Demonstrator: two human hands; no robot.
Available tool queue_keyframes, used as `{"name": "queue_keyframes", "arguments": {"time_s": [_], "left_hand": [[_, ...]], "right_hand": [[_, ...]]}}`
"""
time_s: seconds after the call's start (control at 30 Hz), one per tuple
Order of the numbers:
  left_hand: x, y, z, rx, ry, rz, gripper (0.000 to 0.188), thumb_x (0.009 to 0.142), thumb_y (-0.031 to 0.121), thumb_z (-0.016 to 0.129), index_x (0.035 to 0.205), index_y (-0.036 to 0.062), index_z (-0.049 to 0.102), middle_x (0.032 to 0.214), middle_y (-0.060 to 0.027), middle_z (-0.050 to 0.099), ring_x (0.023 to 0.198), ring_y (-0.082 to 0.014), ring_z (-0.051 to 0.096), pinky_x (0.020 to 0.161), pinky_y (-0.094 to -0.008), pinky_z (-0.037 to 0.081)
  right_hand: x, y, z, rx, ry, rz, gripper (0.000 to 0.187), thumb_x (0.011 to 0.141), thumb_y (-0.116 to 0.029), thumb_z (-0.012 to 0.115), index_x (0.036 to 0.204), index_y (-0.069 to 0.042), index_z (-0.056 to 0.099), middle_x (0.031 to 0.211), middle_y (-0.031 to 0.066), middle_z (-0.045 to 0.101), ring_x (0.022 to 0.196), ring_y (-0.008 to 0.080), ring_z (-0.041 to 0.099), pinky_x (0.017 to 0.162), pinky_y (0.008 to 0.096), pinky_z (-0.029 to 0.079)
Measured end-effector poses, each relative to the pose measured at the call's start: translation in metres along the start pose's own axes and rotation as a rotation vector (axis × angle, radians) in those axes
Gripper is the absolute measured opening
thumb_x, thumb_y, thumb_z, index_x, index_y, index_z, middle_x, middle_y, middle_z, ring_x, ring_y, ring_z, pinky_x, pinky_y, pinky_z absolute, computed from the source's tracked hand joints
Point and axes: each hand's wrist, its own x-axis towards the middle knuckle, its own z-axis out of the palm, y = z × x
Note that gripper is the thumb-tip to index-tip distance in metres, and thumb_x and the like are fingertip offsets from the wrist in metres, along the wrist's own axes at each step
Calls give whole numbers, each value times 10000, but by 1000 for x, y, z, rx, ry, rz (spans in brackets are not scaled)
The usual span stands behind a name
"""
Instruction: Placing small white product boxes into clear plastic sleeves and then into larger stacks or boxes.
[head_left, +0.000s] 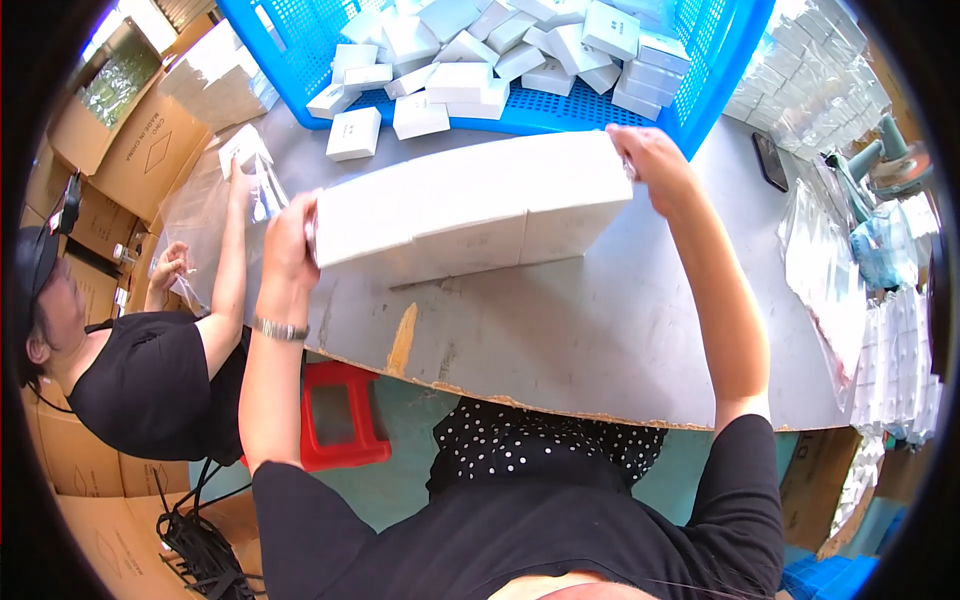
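A row of white boxes [470, 205], pressed end to end, is held between my two hands over the grey table. My left hand [291, 240] grips the row's left end, and my right hand [652, 165] clasps the far right end; fingertips of both are partly hidden behind the boxes. Beyond the row stands a blue plastic basket [520, 126] with many loose small white boxes [465, 82] heaped in it. Two more white boxes, one of them a single box [353, 134], lie at the basket's near edge.
At the left, a co-worker [150, 370] in black handles a white box and clear plastic bag. A phone [769, 161], plastic bags [820, 270] and a small fan [890, 165] are at the right. Cartons [125, 160] line the left; a red stool [345, 420] stands below the table.
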Motion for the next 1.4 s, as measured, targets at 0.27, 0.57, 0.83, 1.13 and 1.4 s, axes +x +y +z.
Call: {"name": "queue_keyframes", "arguments": {"time_s": [0.27,0.57,0.83,1.13,1.4], "left_hand": [[-165,-46,-28,252,168,-117,217,828,87,507,611,82,511,628,11,516,570,-95,506,524,-258,427],[-163,-110,-21,273,74,-165,482,1021,318,503,1365,-19,498,1352,-162,545,1208,-259,521,1051,-377,376],[-188,-84,58,172,-204,89,468,957,290,527,1320,-5,510,1314,-168,530,1218,-282,498,1050,-408,362],[-156,-120,270,286,-962,354,621,1008,349,426,1518,19,297,1542,-179,358,1415,-277,356,1159,-429,276],[-178,-207,378,1295,-1071,878,741,944,481,498,1494,13,336,1532,-316,271,1463,-421,195,1188,-540,117]], "right_hand": [[-179,37,-18,-110,-341,174,299,945,-297,600,940,-26,727,668,61,683,615,157,667,613,328,537],[-195,112,4,-430,-35,-244,554,975,-463,484,1330,-40,530,1286,222,573,1267,392,458,1086,436,350],[-245,94,-9,231,-22,-267,817,868,-329,657,1523,-34,266,1554,194,306,1426,333,309,1169,425,243],[-307,112,-202,1088,698,-93,600,809,-341,592,1318,-36,510,1242,131,613,1104,297,608,930,448,494],[-167,19,-444,648,1226,-668,530,888,-425,586,1265,-66,484,1180,136,606,1103,326,605,892,522,526]]}}
